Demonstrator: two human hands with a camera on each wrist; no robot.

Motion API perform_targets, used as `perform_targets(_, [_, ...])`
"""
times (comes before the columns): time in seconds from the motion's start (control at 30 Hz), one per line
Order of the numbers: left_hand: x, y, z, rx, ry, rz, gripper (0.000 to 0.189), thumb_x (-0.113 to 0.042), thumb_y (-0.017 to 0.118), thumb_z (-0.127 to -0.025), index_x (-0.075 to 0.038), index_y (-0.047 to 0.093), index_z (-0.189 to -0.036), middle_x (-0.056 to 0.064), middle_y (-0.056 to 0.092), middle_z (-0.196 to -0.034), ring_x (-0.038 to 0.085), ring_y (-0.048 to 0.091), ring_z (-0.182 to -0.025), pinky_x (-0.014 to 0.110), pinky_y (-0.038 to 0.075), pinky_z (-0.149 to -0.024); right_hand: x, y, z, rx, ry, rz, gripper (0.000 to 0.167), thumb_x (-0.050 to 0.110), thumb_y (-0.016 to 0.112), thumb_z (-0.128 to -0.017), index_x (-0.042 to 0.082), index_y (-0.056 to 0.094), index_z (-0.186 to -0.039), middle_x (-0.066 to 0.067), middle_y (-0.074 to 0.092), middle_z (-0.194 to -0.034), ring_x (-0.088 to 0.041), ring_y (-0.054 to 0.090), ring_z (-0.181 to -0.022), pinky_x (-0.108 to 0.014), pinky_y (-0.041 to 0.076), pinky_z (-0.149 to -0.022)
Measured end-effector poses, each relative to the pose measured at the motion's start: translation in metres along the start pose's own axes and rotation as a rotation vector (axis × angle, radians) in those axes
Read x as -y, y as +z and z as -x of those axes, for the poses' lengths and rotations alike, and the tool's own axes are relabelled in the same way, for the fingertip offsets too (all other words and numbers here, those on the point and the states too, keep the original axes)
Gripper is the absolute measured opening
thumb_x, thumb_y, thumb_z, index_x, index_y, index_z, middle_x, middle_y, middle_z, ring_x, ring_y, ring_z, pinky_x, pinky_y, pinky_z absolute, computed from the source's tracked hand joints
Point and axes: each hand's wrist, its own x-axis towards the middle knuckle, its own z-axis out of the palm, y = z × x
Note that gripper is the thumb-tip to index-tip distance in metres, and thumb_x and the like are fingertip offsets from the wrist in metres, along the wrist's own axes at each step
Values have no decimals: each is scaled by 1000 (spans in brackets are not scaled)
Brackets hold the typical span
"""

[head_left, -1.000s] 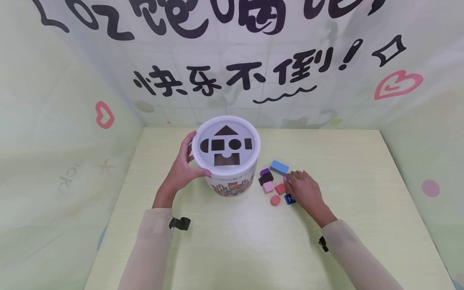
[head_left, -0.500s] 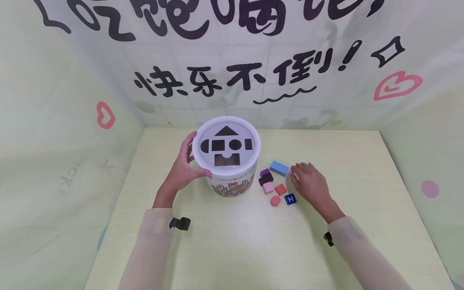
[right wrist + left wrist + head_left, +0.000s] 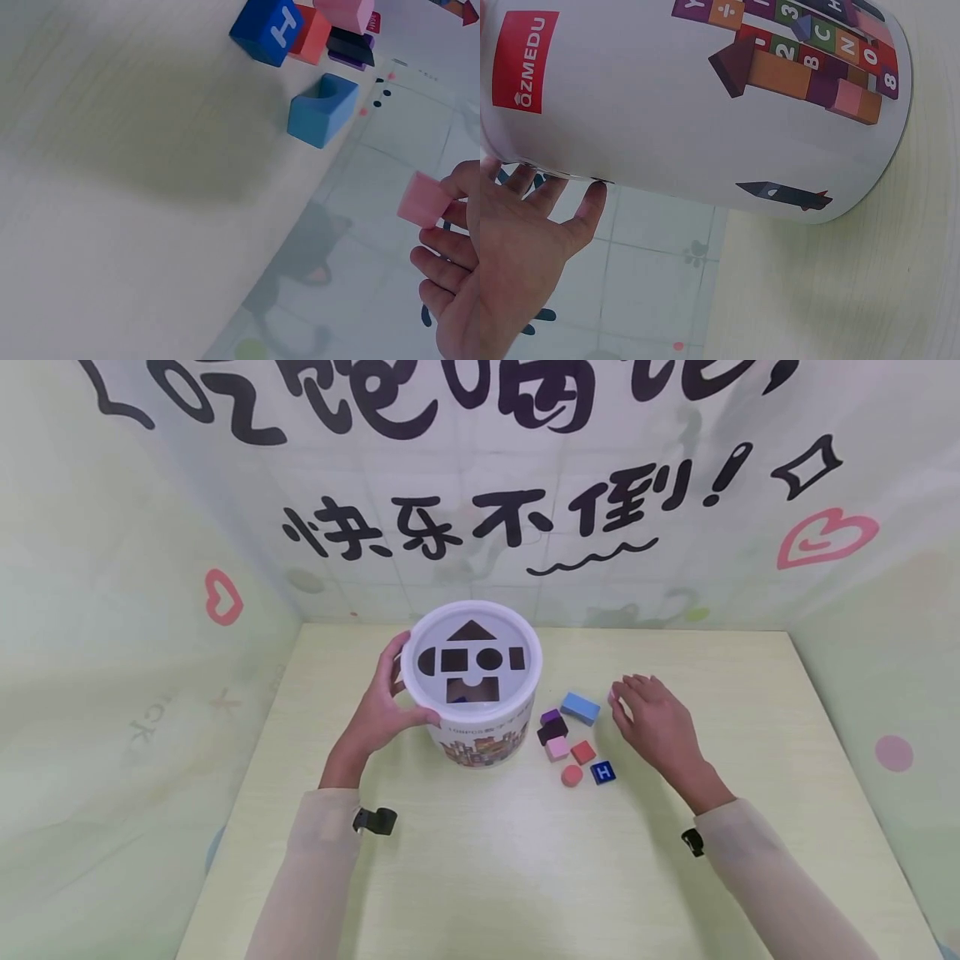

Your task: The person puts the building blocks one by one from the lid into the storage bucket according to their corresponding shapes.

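In the head view my left hand grips the rim of a white bucket, thumb in front and fingers on the far left side. Its lid has shaped cutouts: a triangle, a half circle, a circle, rectangles and a notched one. My right hand is raised to the right of the loose blocks. Between its thumb and index finger it pinches a small pink block, clear in the right wrist view. The other fingers are loosely bent. In the left wrist view, fingertips touch the bucket near its lid.
Several loose blocks lie right of the bucket: a blue notched block, a dark blue H block, a red block, a round red one, another pink one, black and purple ones. A printed cloth wall stands behind the table.
My right hand has moved away to the right and slightly back with the pink block, uncovering the H block. The left hand stays on the bucket.
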Motion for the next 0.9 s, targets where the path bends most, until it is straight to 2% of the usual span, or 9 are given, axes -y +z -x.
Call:
perform_targets(0.2, [-1, 1, 0, -4, -11, -1, 120, -40, 92, -61, -24, 18, -154, -2, 32, -153, 24, 30, -142, 51, 31, -112, 3, -11, -9, -79, -87, 21, 29, 17, 71, -87, -3, 71, -107, -21, 70, -108, -36, 65, -103, -50, 48, -100])
perform_targets(0.27, [-1, 0, 0, -4, -13, -2, 120, -39, 92, -61, -23, 18, -154, -2, 32, -152, 21, 30, -141, 51, 31, -112, 5, -15, -11, -93, -99, 20, 29, 17, 72, -86, -3, 71, -107, -21, 70, -108, -36, 65, -103, -50, 48, -100])
perform_targets(0.47, [-1, 0, 0, -6, -13, -6, 119, -37, 92, -62, -23, 17, -154, -2, 31, -153, 26, 29, -143, 51, 31, -113, 11, -24, -16, -126, -109, -51, 32, 15, 74, -84, -4, 69, -110, -20, 69, -111, -35, 65, -104, -49, 46, -101])
perform_targets(0.6, [0, -1, 0, -11, -18, -11, 118, -35, 92, -63, -23, 17, -154, -2, 31, -153, 23, 29, -142, 51, 31, -113, 14, -28, -20, -150, -125, -67, 33, 15, 73, -84, -5, 69, -110, -21, 69, -111, -34, 65, -105, -49, 47, -101])
perform_targets(0.9, [0, 0, -1, -11, -16, 1, 119, -35, 93, -62, -23, 17, -154, -1, 32, -153, 22, 30, -142, 50, 31, -113, 25, -42, -31, -229, -228, -84, 34, 15, 73, -84, -7, 69, -110, -22, 69, -110, -35, 65, -106, -50, 47, -100])
